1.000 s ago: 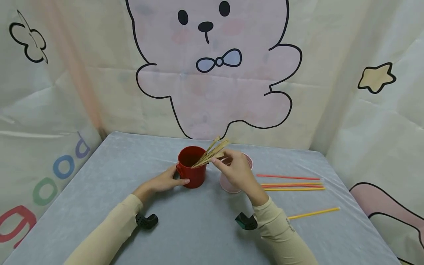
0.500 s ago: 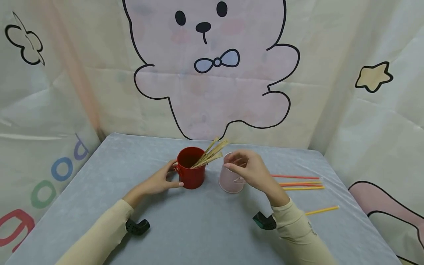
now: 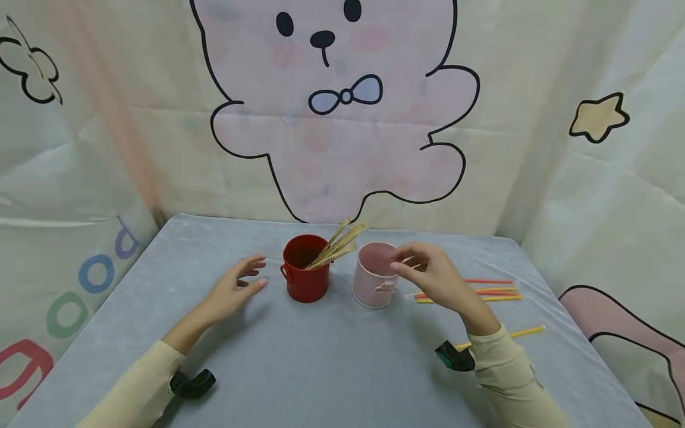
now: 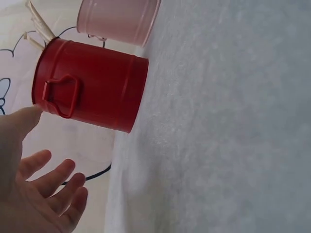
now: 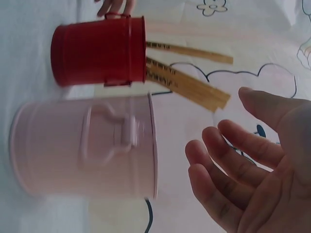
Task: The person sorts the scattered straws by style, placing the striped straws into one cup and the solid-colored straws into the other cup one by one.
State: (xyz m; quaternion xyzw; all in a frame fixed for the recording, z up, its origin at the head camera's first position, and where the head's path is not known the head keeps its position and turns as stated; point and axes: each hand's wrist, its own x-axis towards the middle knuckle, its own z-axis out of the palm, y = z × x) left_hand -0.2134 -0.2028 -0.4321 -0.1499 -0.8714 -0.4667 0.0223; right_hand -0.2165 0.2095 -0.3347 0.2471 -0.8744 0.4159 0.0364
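Leftmost, the left hand (image 3: 227, 291) hangs just beside the red bucket (image 3: 307, 282), fingers loosely bent and grasping nothing. Such a relaxed gap seems right while the bucket stands upright; if it needs steadying, a light hold low on the wall should serve better than a push at the rim.

Inside it, the tan sticks (image 3: 348, 238) lean toward the right, their upper ends rising well past the rim. Those tilted tops look easy to knock, so it would be wise to keep fingers and sleeves away from them.

Next stands the pink bucket (image 3: 369, 288), upright on the table (image 3: 321, 368), apart from the red one. At its right, the right hand (image 3: 433, 279) hovers near the rim, released, with fingers bent around nothing.

Beyond lie the grouped straws (image 3: 495, 293), running roughly side by side; the right hand and wrist sit close enough that I can't count them surely. Nearer the person is a single yellow straw (image 3: 527, 331). For slender things like these, a gentle pinch near the middle should give the best balance.
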